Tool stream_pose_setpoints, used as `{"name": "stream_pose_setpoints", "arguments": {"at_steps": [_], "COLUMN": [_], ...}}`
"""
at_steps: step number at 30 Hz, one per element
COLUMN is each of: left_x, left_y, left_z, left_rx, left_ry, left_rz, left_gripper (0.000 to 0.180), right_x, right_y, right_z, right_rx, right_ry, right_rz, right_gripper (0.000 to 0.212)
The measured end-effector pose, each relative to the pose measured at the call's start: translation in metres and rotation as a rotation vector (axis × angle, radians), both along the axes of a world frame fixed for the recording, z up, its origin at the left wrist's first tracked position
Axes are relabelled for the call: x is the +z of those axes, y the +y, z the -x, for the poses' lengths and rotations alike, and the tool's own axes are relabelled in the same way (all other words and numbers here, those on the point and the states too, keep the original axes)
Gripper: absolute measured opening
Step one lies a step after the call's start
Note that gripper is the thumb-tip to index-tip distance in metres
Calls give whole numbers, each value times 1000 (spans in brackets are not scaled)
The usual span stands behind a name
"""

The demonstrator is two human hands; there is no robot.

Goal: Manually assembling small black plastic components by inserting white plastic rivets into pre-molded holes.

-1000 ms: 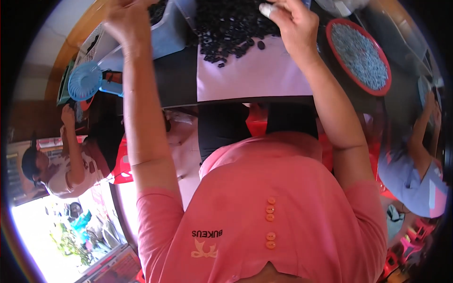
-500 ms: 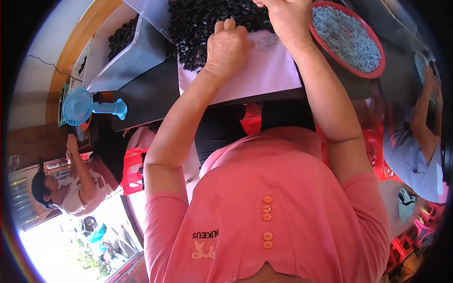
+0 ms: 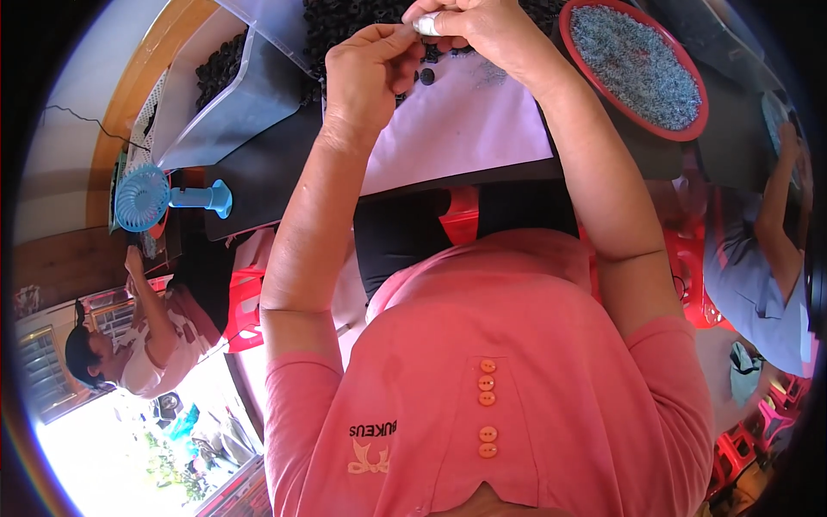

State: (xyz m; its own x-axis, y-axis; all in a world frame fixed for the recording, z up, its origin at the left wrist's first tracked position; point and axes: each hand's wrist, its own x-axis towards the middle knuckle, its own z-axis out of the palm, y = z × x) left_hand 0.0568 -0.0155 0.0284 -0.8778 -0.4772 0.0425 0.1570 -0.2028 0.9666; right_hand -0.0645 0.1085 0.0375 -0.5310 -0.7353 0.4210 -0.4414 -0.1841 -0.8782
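At the far side of the work table, my left hand (image 3: 366, 79) is closed in a pinch, fingertips meeting those of my right hand (image 3: 484, 33). My right hand is pinched too, with a white wrap (image 3: 425, 23) round one digit. Whatever sits between the fingertips is too small and covered to make out. Beneath and beyond the hands spreads a heap of small black plastic parts (image 3: 338, 15), partly hidden by them. One loose black part (image 3: 427, 77) lies by my left fingers on a pale pink sheet (image 3: 465, 129).
A red basin (image 3: 699, 125) of small clear bluish pieces stands to the right. On the left are a translucent bin (image 3: 233, 112) holding more black parts and a blue handheld fan (image 3: 143, 196). Other people sit at left (image 3: 155, 345) and right (image 3: 749, 258).
My left hand has come off the black heap, turned and risen to meet my right hand. My right hand has shifted left. The fingertips of both now meet.
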Motion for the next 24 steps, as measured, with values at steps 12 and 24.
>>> {"name": "stream_pose_setpoints", "arguments": {"at_steps": [12, 24], "left_x": [-9, -52], "left_y": [-2, 8], "left_z": [-4, -2], "left_rx": [232, 263], "left_ry": [-187, -173], "left_rz": [586, 1887], "left_gripper": [31, 15], "right_x": [-1, -6], "right_y": [-3, 1], "right_z": [0, 10], "right_rx": [-29, -10], "right_ry": [-135, -55], "right_rz": [78, -77], "right_gripper": [3, 5]}}
